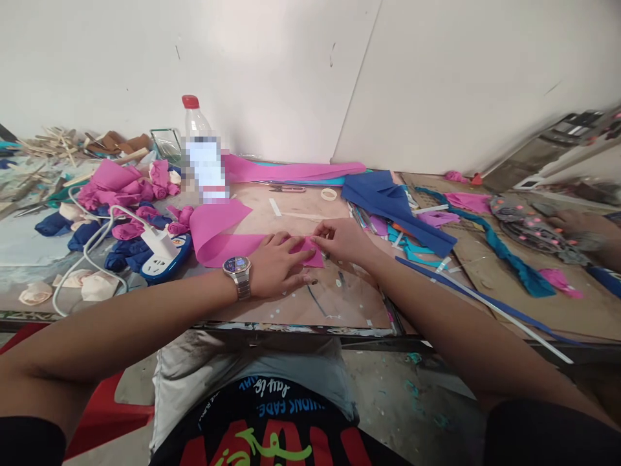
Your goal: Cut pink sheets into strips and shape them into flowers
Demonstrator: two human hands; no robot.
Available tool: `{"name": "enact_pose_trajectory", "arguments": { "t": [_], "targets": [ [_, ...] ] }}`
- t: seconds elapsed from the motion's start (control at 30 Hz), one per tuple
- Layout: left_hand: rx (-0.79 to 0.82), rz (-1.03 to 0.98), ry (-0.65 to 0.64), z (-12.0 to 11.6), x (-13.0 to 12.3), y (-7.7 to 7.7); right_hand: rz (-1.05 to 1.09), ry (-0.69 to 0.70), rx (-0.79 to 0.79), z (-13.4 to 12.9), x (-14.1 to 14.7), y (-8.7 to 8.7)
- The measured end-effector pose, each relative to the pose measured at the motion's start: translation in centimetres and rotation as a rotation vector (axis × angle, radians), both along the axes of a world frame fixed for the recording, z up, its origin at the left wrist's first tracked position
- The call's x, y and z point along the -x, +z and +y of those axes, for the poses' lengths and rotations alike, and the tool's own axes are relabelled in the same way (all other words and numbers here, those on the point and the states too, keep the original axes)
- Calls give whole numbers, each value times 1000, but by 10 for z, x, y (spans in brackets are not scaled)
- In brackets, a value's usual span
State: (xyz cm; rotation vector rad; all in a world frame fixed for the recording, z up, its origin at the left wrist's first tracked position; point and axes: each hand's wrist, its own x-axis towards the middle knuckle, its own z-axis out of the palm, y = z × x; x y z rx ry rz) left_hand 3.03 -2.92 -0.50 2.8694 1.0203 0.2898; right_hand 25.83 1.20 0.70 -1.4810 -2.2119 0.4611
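Observation:
A wide pink strip (228, 249), crepe paper or cloth, lies on the worktable and curls over at its left end. My left hand (274, 265), with a watch (237, 265) on its wrist, rests flat on the strip, fingers spread. At the strip's right end my right hand (342, 238) is closed, thumb and forefinger pinched on the upper edge. Whether anything small sits in that pinch is hidden. Just beyond the hands lie a roll of tape (328, 194), thread snips (287, 189) and a short white strip (275, 207).
Pink and blue rolled flowers (116, 184) crowd the left, beside a power strip (165, 259) with a white plug. A red-capped bottle (194, 120) stands behind. Folded blue material (388, 204) and scraps lie right. Another person's hand (563, 230) shows at far right.

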Motion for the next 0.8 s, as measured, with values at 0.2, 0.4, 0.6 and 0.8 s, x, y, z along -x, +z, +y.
{"name": "enact_pose_trajectory", "arguments": {
  "t": [0.2,0.4,0.6,0.8],
  "targets": [
    [40,29,20,-3,-2,-2,17,40,30,-2,1,-1],
    [103,39,22,-5,-3,-7,-4,37,33,-4,5,-1],
    [113,36,24,-4,-3,-8,8,96,1,-6,9,-3],
    [117,45,20,-4,-3,-7,1,97,20,-6,9,-3]
  ]
}}
